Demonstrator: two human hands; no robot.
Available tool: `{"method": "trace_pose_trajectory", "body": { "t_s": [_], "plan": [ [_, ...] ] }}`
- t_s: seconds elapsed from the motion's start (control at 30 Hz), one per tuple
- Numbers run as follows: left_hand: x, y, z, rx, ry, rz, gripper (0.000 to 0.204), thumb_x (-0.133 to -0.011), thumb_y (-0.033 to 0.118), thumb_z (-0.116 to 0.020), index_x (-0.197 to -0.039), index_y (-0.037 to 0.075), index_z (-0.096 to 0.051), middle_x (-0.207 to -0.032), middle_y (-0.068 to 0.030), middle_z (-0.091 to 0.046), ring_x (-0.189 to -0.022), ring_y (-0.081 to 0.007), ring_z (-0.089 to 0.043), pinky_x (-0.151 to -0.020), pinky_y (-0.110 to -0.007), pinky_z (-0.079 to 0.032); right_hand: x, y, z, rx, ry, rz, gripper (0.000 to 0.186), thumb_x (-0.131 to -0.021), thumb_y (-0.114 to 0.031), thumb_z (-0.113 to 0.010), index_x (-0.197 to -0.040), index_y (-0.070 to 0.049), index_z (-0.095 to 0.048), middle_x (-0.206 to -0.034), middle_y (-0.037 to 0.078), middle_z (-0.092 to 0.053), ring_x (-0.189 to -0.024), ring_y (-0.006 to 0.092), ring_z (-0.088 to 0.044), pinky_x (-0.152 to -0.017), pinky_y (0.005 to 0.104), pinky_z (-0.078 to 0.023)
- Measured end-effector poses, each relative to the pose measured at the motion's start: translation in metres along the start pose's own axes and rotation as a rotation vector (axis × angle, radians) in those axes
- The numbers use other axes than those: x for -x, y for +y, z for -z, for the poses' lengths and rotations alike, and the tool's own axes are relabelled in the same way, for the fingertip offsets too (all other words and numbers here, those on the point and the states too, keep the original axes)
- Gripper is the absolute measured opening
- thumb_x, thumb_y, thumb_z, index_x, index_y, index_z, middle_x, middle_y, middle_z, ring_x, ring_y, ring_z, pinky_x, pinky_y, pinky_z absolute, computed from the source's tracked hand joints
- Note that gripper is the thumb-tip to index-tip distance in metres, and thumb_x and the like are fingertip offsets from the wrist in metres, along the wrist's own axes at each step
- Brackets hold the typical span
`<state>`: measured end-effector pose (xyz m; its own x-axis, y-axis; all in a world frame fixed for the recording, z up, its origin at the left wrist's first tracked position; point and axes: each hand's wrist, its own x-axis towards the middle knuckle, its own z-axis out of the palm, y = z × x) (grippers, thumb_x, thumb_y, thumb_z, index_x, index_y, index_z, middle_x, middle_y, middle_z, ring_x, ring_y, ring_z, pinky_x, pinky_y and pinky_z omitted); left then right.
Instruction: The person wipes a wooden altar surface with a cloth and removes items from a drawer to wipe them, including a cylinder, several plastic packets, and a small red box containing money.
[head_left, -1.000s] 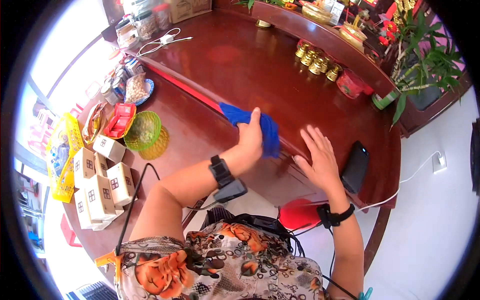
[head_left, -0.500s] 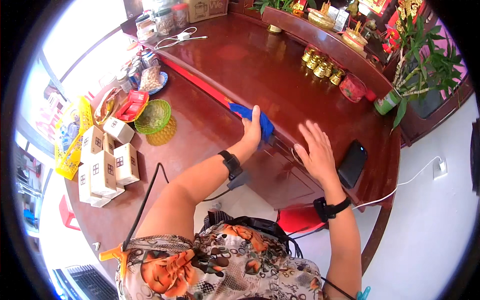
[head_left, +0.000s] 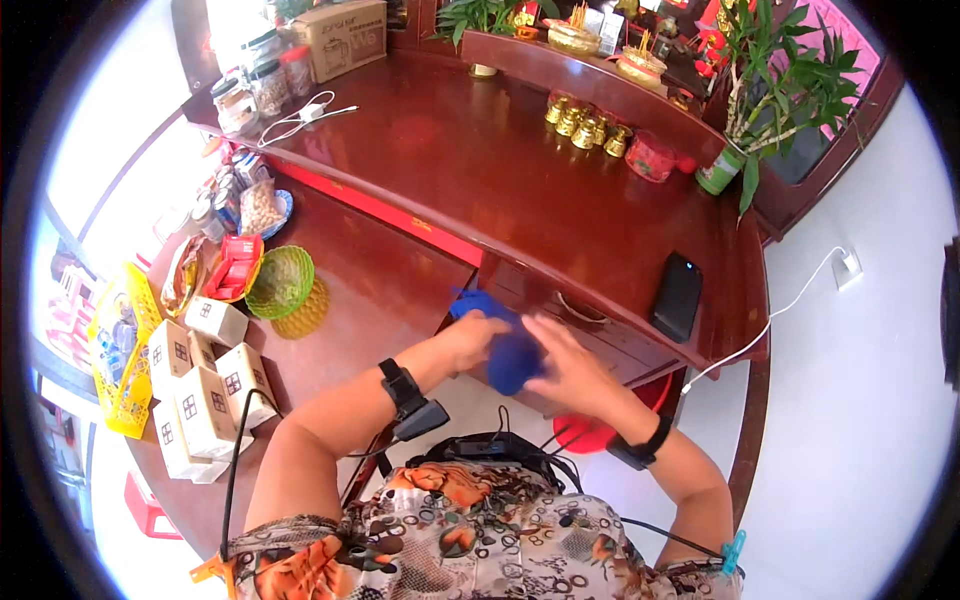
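Observation:
A blue cloth (head_left: 515, 360) is bunched between my two hands, in front of the dark red cabinet (head_left: 430, 140) and off its top. My left hand (head_left: 468, 340) is closed on the cloth's left side, with a loose blue end showing above the fingers. From the right, my right hand (head_left: 575, 372) grips the other side, its fingers partly smeared by motion. Just beyond the hands is a drawer front with a handle (head_left: 583, 309). A black phone (head_left: 678, 297) lies on the cabinet top, to the right of my right hand.
On the left stand white boxes (head_left: 208, 410), a yellow basket (head_left: 122, 360) and a green woven bowl (head_left: 280, 282). Gold cups (head_left: 585, 130), a red round tin (head_left: 650, 157) and a potted plant (head_left: 718, 170) line the back. A white cable (head_left: 765, 332) hangs at right. A red bucket (head_left: 582, 432) stands below.
Both hands have drawn back off the cabinet top toward my body. The blue cloth came along in my left hand, and my right hand, flat and open before, has closed on it.

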<state>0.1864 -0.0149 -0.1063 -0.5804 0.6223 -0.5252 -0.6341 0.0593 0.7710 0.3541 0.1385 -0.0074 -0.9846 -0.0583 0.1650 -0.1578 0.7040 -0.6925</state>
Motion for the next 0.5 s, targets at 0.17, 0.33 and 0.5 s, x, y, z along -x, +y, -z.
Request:
{"method": "trace_pose_trajectory", "body": {
  "t_s": [0.17,0.33,0.5],
  "plan": [
    [0.036,0.005,0.003,-0.536,-0.564,-0.204,0.039,-0.091,0.020,-0.061,-0.118,-0.007,-0.055,-0.114,-0.0144,-0.062,-0.106,-0.0227,-0.059,-0.084,-0.035,-0.050,-0.029,0.057,-0.066,-0.182,0.108,0.044,0.063,-0.072,-0.001,-0.067,-0.132,-0.005,-0.050,-0.126,0.017,-0.059,-0.118,0.0282,-0.057,-0.098,0.0358,-0.046],
    [0.073,0.016,0.063,-0.790,-0.244,-0.251,0.053,-0.094,0.023,-0.062,-0.135,-0.006,-0.046,-0.124,-0.0146,-0.061,-0.116,-0.0193,-0.057,-0.102,-0.032,-0.042,-0.055,0.038,-0.029,0.034,0.060,0.057,0.056,-0.069,0.010,-0.056,-0.124,-0.005,-0.057,-0.120,0.013,-0.061,-0.111,0.0288,-0.060,-0.095,0.0354,-0.049],
    [0.066,-0.013,0.117,-0.621,-0.133,-0.357,0.042,-0.095,0.013,-0.058,-0.133,-0.004,-0.050,-0.125,-0.0129,-0.061,-0.115,-0.0188,-0.056,-0.101,-0.031,-0.043,-0.085,0.050,-0.035,0.834,0.147,0.321,0.050,-0.080,-0.001,-0.053,-0.129,-0.005,-0.055,-0.125,0.010,-0.057,-0.109,0.0259,-0.059,-0.091,0.0343,-0.049]
  ]
}}
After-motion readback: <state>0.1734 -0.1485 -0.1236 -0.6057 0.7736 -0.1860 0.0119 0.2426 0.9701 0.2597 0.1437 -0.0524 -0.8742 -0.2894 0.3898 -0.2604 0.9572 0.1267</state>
